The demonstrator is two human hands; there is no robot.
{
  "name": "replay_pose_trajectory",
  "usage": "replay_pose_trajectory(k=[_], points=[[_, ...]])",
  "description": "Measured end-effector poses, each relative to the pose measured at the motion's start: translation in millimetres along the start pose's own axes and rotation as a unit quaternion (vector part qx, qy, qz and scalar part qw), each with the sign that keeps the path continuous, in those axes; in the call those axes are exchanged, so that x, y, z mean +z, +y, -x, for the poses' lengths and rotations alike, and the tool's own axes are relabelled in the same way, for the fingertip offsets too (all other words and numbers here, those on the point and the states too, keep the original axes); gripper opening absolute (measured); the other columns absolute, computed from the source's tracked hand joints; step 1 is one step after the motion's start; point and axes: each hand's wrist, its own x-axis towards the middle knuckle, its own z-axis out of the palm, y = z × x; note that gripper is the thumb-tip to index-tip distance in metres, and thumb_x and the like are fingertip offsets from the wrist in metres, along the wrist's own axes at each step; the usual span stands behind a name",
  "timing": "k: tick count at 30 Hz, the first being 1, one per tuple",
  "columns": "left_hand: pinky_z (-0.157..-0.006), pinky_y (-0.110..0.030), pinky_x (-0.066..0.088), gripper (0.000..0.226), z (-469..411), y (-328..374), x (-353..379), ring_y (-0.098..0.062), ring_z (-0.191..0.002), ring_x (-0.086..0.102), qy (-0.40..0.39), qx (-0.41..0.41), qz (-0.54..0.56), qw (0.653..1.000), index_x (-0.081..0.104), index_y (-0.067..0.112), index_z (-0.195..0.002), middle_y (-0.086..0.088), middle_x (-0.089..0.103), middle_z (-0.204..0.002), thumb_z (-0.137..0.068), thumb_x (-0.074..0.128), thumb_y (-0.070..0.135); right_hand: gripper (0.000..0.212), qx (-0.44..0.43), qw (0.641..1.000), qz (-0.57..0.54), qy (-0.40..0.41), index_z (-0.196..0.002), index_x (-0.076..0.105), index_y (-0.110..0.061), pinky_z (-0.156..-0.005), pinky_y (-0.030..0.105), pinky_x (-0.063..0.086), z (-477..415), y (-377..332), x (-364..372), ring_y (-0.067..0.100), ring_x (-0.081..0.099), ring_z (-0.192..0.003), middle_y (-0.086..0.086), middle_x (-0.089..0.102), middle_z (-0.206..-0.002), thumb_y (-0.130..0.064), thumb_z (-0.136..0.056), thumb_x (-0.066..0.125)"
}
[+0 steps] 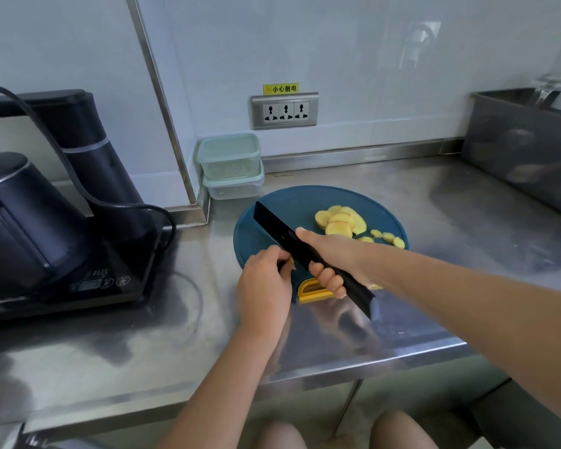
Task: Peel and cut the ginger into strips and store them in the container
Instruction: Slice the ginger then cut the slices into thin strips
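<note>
Holding a small ginger piece (291, 263) in a fingertip pinch, the left hand (266, 280) sits at the near left edge of the round blue cutting board (282, 202). Most of the piece is hidden by the fingers and the blade. The right hand (331, 260) is wrapped round the handle of the black knife (279, 228), forefinger stretched along the spine and the blade right beside the piece.

Peeled yellow ginger slices (339, 222) lie overlapped in a pile on the far right of the board, with a few small rounds just beside them, all apart from both hands. None are strips yet.

Handling guess: ginger is light, firm and fibrous, and the cut faces are likely damp and a bit slippery. The stub looks too small for a safe hold, so curl the fingertips back from the edge. Slices should stack flat for cutting into strips; hold the stack from the top, away from the blade.

Two lidded containers (229, 157) sit stacked at the wall corner, behind the board on the steel counter (402, 189). Both lids are on.
</note>
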Motion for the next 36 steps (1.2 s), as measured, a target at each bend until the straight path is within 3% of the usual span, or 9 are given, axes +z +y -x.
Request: replay_pose_trajectory(k=[4, 10, 16, 21, 36], points=[[-0.069, -0.022, 0.047, 0.007, 0, 2, 0, -0.009, -0.083, 0.057, -0.003, -0.007, -0.012, 1.0, 0.066, 0.018, -0.094, 0.006, 0.067, -0.09, -0.089, 0.062, 0.018, 0.066, 0.003, 1.0, -0.02, 0.014, -0.055, 0.038, -0.018, -0.034, 0.018, 0.03, 0, -1, -10, 0.012, 0.03, -0.032, -0.003, 0.035, -0.044, -0.075, -0.088, 0.036], [-0.076, -0.026, 0.049, 0.022, 0, 2, 1, -0.015, -0.093, 0.058, -0.004, 0.015, -0.032, 0.999, 0.067, 0.019, -0.111, 0.002, 0.067, -0.1, -0.091, 0.059, 0.017, 0.066, -0.008, 1.0, -0.017, 0.0, -0.056, 0.038, -0.018, -0.035, 0.018, 0.031, 1, 0, -13, 0.012, 0.03, -0.034, -0.003, 0.035, -0.046, -0.075, -0.088, 0.035], [-0.073, -0.023, 0.046, 0.015, -1, 1, 0, -0.014, -0.09, 0.058, 0.018, -0.02, -0.024, 0.999, 0.067, 0.016, -0.103, 0.002, 0.067, -0.097, -0.089, 0.061, 0.016, 0.067, -0.029, 0.999, -0.02, -0.013, -0.055, 0.038, -0.018, -0.034, 0.017, 0.03, 7, 0, -14, 0.012, 0.03, -0.033, -0.002, 0.034, -0.045, -0.076, -0.088, 0.034], [-0.065, -0.019, 0.036, 0.008, 0, 4, -2, -0.011, -0.087, 0.049, 0.037, -0.045, -0.049, 0.997, 0.065, 0.015, -0.095, 0.001, 0.065, -0.092, -0.089, 0.06, 0.018, 0.067, -0.03, 0.999, -0.023, -0.017, -0.056, 0.038, -0.017, -0.035, 0.018, 0.03, 10, 3, -15, 0.012, 0.029, -0.034, -0.002, 0.033, -0.045, -0.076, -0.088, 0.034], [-0.066, -0.019, 0.029, 0.011, 1, 6, -5, -0.007, -0.085, 0.04, 0.014, -0.053, -0.053, 0.997, 0.065, 0.017, -0.093, 0.004, 0.064, -0.091, -0.086, 0.065, 0.025, 0.067, -0.013, 1.0, 0.007, -0.024, -0.055, 0.039, -0.017, -0.034, 0.015, 0.03, 10, 3, 8, 0.011, 0.031, -0.029, -0.003, 0.035, -0.041, -0.075, -0.089, 0.034]])
